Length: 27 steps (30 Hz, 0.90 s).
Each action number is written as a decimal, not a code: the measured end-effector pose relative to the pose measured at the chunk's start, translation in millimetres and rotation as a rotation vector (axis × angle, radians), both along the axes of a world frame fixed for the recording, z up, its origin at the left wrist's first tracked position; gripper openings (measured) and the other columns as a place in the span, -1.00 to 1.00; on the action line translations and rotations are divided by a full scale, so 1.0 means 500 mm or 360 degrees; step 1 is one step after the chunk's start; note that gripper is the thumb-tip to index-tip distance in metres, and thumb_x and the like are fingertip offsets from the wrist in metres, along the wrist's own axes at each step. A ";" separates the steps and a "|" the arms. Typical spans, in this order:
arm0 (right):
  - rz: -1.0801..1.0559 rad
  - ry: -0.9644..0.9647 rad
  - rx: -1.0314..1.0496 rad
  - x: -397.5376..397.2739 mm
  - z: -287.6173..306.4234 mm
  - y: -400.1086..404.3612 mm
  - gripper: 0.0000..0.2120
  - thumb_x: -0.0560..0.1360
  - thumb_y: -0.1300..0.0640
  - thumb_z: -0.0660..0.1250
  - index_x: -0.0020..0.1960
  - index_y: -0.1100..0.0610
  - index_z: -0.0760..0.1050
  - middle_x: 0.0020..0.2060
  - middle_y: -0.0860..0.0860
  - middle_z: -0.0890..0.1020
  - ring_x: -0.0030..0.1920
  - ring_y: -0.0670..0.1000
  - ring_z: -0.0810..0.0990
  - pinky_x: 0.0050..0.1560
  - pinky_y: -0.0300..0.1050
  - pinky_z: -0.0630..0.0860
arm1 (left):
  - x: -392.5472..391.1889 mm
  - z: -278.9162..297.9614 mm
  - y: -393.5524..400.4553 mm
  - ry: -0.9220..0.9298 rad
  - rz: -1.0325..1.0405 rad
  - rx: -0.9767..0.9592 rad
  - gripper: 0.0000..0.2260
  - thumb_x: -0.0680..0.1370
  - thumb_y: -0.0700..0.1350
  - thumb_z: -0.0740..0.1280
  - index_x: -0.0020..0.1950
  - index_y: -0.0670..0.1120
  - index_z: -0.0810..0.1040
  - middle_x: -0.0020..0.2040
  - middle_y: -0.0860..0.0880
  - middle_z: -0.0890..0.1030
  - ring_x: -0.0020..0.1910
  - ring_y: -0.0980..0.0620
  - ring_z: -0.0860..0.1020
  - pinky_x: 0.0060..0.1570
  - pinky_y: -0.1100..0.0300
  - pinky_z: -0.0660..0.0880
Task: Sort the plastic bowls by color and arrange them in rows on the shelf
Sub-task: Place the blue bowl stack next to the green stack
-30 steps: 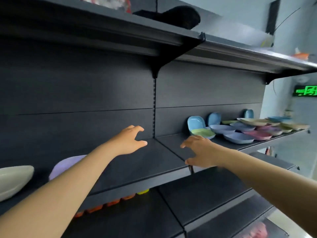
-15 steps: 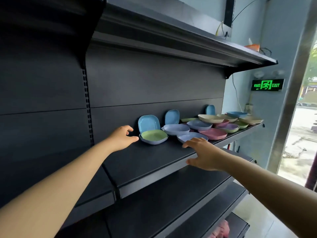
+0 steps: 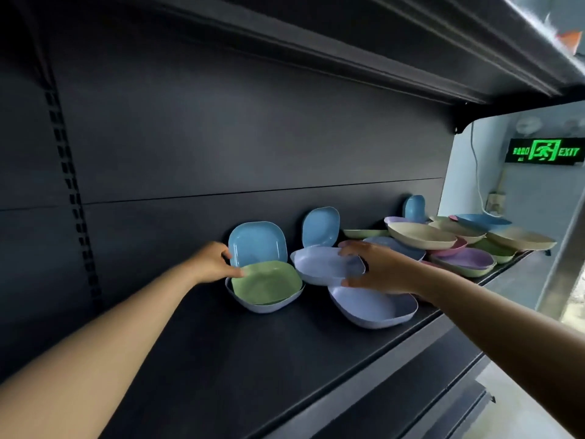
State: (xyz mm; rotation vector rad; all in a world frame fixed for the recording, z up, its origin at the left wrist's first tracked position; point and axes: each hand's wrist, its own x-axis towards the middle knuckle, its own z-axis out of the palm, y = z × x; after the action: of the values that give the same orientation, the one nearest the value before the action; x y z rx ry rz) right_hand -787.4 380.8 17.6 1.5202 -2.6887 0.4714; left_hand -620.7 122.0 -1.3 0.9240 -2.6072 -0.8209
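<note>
On the dark shelf (image 3: 221,359), a green bowl (image 3: 269,283) sits nested in a lavender bowl (image 3: 262,307). My left hand (image 3: 213,263) pinches the green bowl's left rim, thumb on top. Behind it, a blue bowl (image 3: 258,243) leans upright on the back panel. My right hand (image 3: 380,269) grips the right side of another lavender bowl (image 3: 323,264), fingers over its rim and thumb beneath. A third lavender bowl (image 3: 370,307) lies in front of it. Further right lies a mixed pile: cream (image 3: 421,237), purple (image 3: 465,259), pink, green and blue (image 3: 484,221) bowls.
Two more blue bowls (image 3: 319,226) (image 3: 414,207) stand upright against the back panel. An upper shelf (image 3: 411,58) hangs close overhead. A lower shelf (image 3: 427,384) juts out below. A lit green exit sign (image 3: 544,150) is on the wall to the right.
The view has swung right and closer to the bowls. Both hands reached forward: the left took the green bowl's rim, the right closed around a lavender bowl.
</note>
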 end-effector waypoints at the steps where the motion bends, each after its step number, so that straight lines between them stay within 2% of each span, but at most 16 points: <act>1: 0.0016 -0.0017 0.0005 -0.026 -0.004 -0.016 -0.38 0.39 -0.10 0.44 0.38 -0.01 0.34 0.23 -0.09 0.46 0.16 -0.03 0.47 0.16 -0.16 0.39 | -0.015 -0.007 -0.010 -0.0022 0.0013 -0.0005 -0.52 0.37 0.00 0.52 0.20 -0.17 0.51 0.03 -0.04 0.53 -0.03 0.04 0.49 -0.04 0.22 0.40; 4: 0.0066 -0.0058 0.0003 -0.107 -0.013 -0.063 -0.43 0.37 -0.08 0.47 0.31 -0.01 0.38 0.11 -0.12 0.50 0.06 -0.05 0.49 0.01 -0.21 0.36 | -0.053 -0.029 -0.035 -0.0073 0.0052 0.0000 -0.51 0.36 0.02 0.53 0.20 -0.15 0.51 0.00 0.00 0.51 0.00 0.03 0.52 0.01 0.21 0.45; 6: 0.0105 -0.0122 -0.0037 -0.161 -0.020 -0.094 -0.42 0.35 -0.07 0.49 0.29 0.00 0.40 0.10 -0.09 0.52 0.08 -0.04 0.51 0.05 -0.22 0.40 | -0.072 -0.045 -0.045 -0.0121 0.0083 0.0011 -0.50 0.35 0.04 0.53 0.20 -0.11 0.50 0.00 0.01 0.52 0.03 0.03 0.53 0.06 0.17 0.47; 10: 0.0191 -0.0321 0.0037 -0.252 -0.036 -0.152 -0.35 0.33 -0.07 0.51 0.34 -0.01 0.34 0.13 -0.08 0.48 0.07 -0.10 0.48 0.04 -0.29 0.33 | -0.098 -0.081 -0.054 -0.0088 0.0195 0.0100 -0.66 0.33 -0.05 0.56 -0.01 -0.05 0.51 -0.11 0.02 0.55 -0.10 0.04 0.53 -0.06 0.17 0.47; 12: 0.0244 -0.0346 0.0160 -0.287 -0.038 -0.182 -0.37 0.33 -0.08 0.51 0.32 -0.03 0.35 0.13 -0.05 0.51 0.09 -0.09 0.51 0.06 -0.28 0.37 | -0.108 -0.095 -0.058 0.0003 0.0271 0.0142 -0.71 0.31 -0.11 0.56 -0.12 -0.03 0.49 -0.16 0.01 0.56 -0.16 0.04 0.52 -0.11 0.18 0.45; 15: 0.0323 -0.0325 0.0337 -0.314 -0.032 -0.218 -0.52 0.36 -0.05 0.50 0.21 -0.01 0.45 0.03 -0.07 0.55 0.03 -0.08 0.56 -0.02 -0.28 0.46 | -0.119 -0.108 -0.060 0.0058 0.0370 0.0173 -0.73 0.30 -0.17 0.56 -0.16 -0.07 0.50 -0.21 0.00 0.56 -0.21 0.04 0.50 -0.15 0.20 0.43; 17: 0.0396 -0.0313 0.0421 -0.326 -0.033 -0.237 -0.63 0.38 -0.01 0.48 0.13 0.05 0.51 -0.10 -0.11 0.56 -0.11 -0.10 0.55 -0.12 -0.28 0.45 | -0.123 -0.112 -0.058 0.0091 0.0433 0.0213 -0.77 0.31 -0.18 0.56 -0.17 -0.10 0.53 -0.24 -0.02 0.55 -0.23 0.03 0.49 -0.18 0.21 0.40; 21: 0.0478 -0.0409 0.0474 -0.344 -0.048 -0.263 -0.76 0.40 0.07 0.46 -0.04 0.21 0.56 -0.25 -0.02 0.55 -0.26 -0.06 0.48 -0.19 -0.18 0.40 | -0.122 -0.119 -0.058 0.0162 0.0560 0.0246 -0.79 0.30 -0.19 0.57 -0.25 -0.09 0.54 -0.29 -0.01 0.55 -0.25 0.04 0.50 -0.23 0.22 0.40; 24: 0.0532 -0.0538 0.0438 -0.353 -0.046 -0.270 -0.90 0.42 0.13 0.46 -0.22 0.10 0.56 -0.29 -0.03 0.57 -0.28 -0.06 0.51 -0.19 -0.20 0.44 | -0.120 -0.116 -0.055 0.0191 0.0615 0.0184 -0.79 0.30 -0.17 0.58 -0.29 -0.08 0.55 -0.33 0.03 0.57 -0.29 0.07 0.51 -0.19 0.23 0.44; 27: 0.0572 -0.0621 0.0412 -0.356 -0.034 -0.271 -0.88 0.42 0.14 0.46 -0.27 0.07 0.56 -0.32 -0.04 0.61 -0.29 -0.06 0.55 -0.19 -0.20 0.48 | -0.117 -0.108 -0.047 0.0210 0.0643 0.0094 -0.82 0.32 -0.15 0.57 -0.32 -0.09 0.56 -0.38 0.07 0.54 -0.33 0.11 0.49 -0.21 0.25 0.42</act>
State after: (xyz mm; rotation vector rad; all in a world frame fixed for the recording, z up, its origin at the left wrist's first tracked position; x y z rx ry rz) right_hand -965.6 245.3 0.7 2.2151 -2.8455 0.4861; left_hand -679.0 98.3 -55.0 1.3066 -2.1872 -0.8172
